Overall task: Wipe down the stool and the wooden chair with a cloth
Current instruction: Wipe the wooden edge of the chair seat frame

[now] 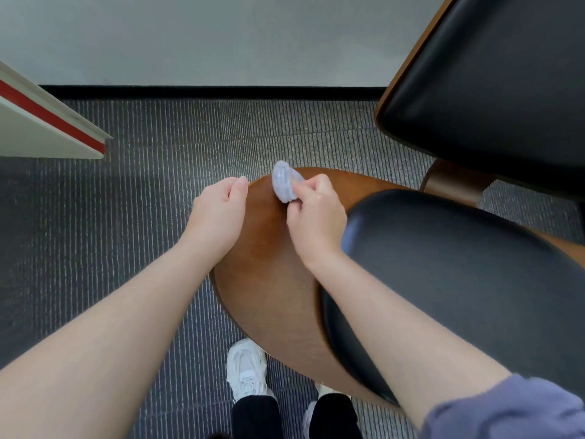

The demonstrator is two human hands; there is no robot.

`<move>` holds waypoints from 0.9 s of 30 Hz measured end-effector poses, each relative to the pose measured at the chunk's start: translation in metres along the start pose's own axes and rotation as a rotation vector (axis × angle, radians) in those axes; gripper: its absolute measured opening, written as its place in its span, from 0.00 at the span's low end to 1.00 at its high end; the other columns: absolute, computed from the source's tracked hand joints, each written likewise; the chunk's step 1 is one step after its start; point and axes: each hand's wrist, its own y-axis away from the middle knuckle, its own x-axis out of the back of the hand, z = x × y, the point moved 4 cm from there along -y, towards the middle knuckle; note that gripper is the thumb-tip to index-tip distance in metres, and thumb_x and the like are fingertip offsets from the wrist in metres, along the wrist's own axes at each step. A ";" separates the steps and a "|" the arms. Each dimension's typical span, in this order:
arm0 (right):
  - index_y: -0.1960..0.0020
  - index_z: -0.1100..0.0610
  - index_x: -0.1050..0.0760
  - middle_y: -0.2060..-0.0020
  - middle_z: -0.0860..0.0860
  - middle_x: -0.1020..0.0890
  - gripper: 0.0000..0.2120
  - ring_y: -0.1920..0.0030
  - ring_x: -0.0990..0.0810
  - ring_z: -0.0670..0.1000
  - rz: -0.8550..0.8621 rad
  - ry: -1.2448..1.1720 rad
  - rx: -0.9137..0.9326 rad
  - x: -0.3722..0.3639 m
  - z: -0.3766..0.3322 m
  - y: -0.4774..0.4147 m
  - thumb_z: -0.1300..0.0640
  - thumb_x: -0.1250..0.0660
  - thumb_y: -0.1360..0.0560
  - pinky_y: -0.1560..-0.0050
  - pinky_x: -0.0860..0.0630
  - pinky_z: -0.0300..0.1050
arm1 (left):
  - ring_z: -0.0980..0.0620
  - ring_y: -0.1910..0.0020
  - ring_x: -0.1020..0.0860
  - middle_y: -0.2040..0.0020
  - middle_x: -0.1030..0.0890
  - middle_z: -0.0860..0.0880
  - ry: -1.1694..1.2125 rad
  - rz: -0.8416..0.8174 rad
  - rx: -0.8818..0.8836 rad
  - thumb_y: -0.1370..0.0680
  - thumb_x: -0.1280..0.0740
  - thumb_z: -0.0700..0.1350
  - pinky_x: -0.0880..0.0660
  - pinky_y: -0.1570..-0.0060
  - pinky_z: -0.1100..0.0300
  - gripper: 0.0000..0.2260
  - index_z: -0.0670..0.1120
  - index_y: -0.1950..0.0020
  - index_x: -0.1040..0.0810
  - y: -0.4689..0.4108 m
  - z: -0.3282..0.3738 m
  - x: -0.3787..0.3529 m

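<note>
The wooden chair [272, 280] fills the middle, seen from above and behind: a curved brown wooden back with black padding [459, 280] on its inner side. My right hand [316, 217] is shut on a small bunched pale blue cloth [285, 185] and presses it against the upper outer face of the wooden back. My left hand [221, 213] grips the top left edge of the same back, fingers curled over the rim. The black seat cushion [493, 90] with its wooden frame shows at the upper right. No stool is clearly identifiable.
Dark striped carpet [158, 185] covers the floor, ending at a black skirting and a grey wall [221, 36]. A white panel with a red stripe [47, 122] juts in at the left. My white shoes [247, 369] stand just behind the chair.
</note>
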 end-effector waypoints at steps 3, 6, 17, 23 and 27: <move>0.51 0.53 0.19 0.54 0.49 0.25 0.11 0.55 0.26 0.52 0.009 0.024 -0.003 0.005 -0.006 -0.004 0.63 0.37 0.27 0.64 0.36 0.43 | 0.51 0.63 0.29 0.61 0.26 0.46 0.009 -0.003 0.008 0.18 0.47 0.52 0.34 0.62 0.55 0.20 0.36 0.52 0.26 0.002 0.001 0.000; 0.53 0.54 0.19 0.54 0.50 0.25 0.10 0.54 0.24 0.54 0.046 -0.010 -0.062 0.007 -0.021 -0.001 0.63 0.37 0.28 0.63 0.35 0.44 | 0.51 0.59 0.27 0.57 0.22 0.45 0.057 -0.005 0.028 0.17 0.48 0.52 0.33 0.58 0.55 0.21 0.37 0.50 0.24 0.002 0.002 0.001; 0.53 0.54 0.19 0.57 0.51 0.23 0.14 0.59 0.24 0.54 0.094 -0.061 0.101 0.007 -0.045 0.043 0.68 0.35 0.34 0.69 0.32 0.43 | 0.46 0.42 0.26 0.43 0.23 0.46 0.162 -0.100 0.254 0.17 0.53 0.57 0.34 0.42 0.55 0.24 0.45 0.41 0.22 0.008 0.008 0.002; 0.50 0.59 0.21 0.50 0.54 0.23 0.12 0.51 0.24 0.56 -0.048 -0.025 -0.020 0.010 0.024 0.024 0.70 0.39 0.27 0.59 0.27 0.48 | 0.37 0.49 0.25 0.55 0.24 0.38 0.026 -0.093 0.188 0.17 0.52 0.51 0.30 0.49 0.49 0.20 0.46 0.64 0.31 0.010 0.012 0.002; 0.35 0.61 0.29 0.36 0.59 0.30 0.17 0.38 0.30 0.60 -0.171 -0.044 -0.247 -0.003 0.058 -0.024 0.68 0.44 0.22 0.41 0.31 0.50 | 0.40 0.49 0.26 0.60 0.26 0.44 -0.028 -0.070 0.134 0.17 0.54 0.52 0.30 0.44 0.46 0.20 0.46 0.65 0.35 0.008 0.010 0.001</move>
